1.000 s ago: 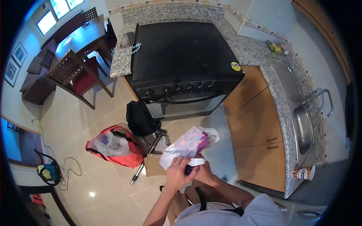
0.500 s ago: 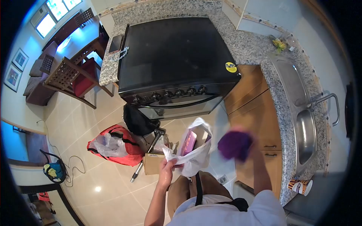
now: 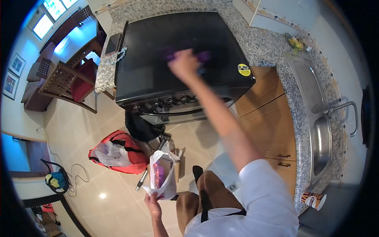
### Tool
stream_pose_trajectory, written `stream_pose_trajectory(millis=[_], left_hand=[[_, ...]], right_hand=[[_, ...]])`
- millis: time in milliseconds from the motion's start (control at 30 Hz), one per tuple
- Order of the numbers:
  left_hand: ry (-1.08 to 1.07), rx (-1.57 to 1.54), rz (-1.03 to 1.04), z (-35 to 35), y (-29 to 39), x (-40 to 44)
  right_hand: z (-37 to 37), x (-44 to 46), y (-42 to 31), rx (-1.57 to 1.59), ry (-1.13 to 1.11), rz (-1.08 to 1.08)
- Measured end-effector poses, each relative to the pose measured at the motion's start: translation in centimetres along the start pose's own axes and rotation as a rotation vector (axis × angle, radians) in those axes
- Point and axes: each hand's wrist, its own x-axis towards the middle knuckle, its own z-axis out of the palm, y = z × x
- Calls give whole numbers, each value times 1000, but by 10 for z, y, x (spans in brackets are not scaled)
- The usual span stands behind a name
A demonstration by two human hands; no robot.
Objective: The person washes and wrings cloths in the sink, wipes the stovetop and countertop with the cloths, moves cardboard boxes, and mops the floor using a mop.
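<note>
left hand [image 3: 153, 202] holds white bag [image 3: 169, 185] | right hand [image 3: 184, 64] at purple cloth [image 3: 203, 57], blurred, over black stovetop [image 3: 144, 45]

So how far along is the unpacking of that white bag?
Partly done, it seems. Out: the purple cloth, in the air half a second ago, now at the black stovetop. In hand: the left hand grips the white plastic bag; the right hand is at the cloth, too blurred to tell if released. Left: a purple package inside the bag.

Pale tiled floor [image 3: 103, 181], lattice-backed wooden chair [image 3: 65, 81] by a dining table [image 3: 81, 41], bright windows [image 3: 49, 17] beyond, two framed pictures [image 3: 13, 76].
</note>
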Motion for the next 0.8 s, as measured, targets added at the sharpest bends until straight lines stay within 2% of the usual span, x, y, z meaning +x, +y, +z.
stream_pose_trajectory(millis=[33, 67, 100, 167, 233, 300, 333, 367, 400, 433, 467, 500, 533, 567, 600, 633, 667, 733, 767, 800], left_hand=[[1, 0, -7, 1, -2, -1], [-2, 29, -29, 1, -1, 1], [-2, 63, -47, 0, 0, 1], [-2, 88, -59, -1, 8, 0], [-1, 105, -56, -3, 16, -2], [13, 80, -23, -10, 8, 1], [16, 61, 11, -14, 5, 3], [16, 55, 11, -17, 4, 4], [36, 51, 18, -19, 3, 4], [57, 47, 22, -20, 2, 3], [57, 41, 15, -22, 2, 3], [44, 47, 35, -23, 3, 4], [30, 55, 58, -22, 6, 4], [25, 55, 56, -20, 10, 4], [31, 77, 72, -16, 16, 5], [38, 98, 92, -11, 22, 7], [29, 124, 104, -8, 27, 9], [-4, 201, 120, 3, 40, 13], [-32, 264, 135, 10, 46, 14], [-73, 276, 141, 15, 49, 16]], right_hand=[[23, -29, -32, -134, -127, -150], [29, -54, -68, -173, -379, -159], [43, -76, -81, -74, -453, -421], [48, -97, -100, 246, -582, -481], [20, -84, -89, 625, -953, -301], [-57, -69, -64, 737, -769, -174], [-98, -63, -50, 748, -497, -227], [-142, -51, -36, 540, -362, -318], [-158, -35, 5, 598, -184, -266], [-179, -23, 33, 619, -100, -54], [-194, -8, 70, 645, -56, -55], [-200, 5, 108, 438, 55, -43], [-204, 4, 118, -50, 94, 162], [-187, 2, 115, -278, -42, 389], [-157, -18, 99, -665, 169, 269], [-132, -26, 87, -627, 142, 240], [-108, -44, 58, -337, 143, 218], [-56, -71, -1, -226, -211, 14], [-35, -80, -23, -78, -349, -183], [-8, -88, -41, 48, -452, -230]])
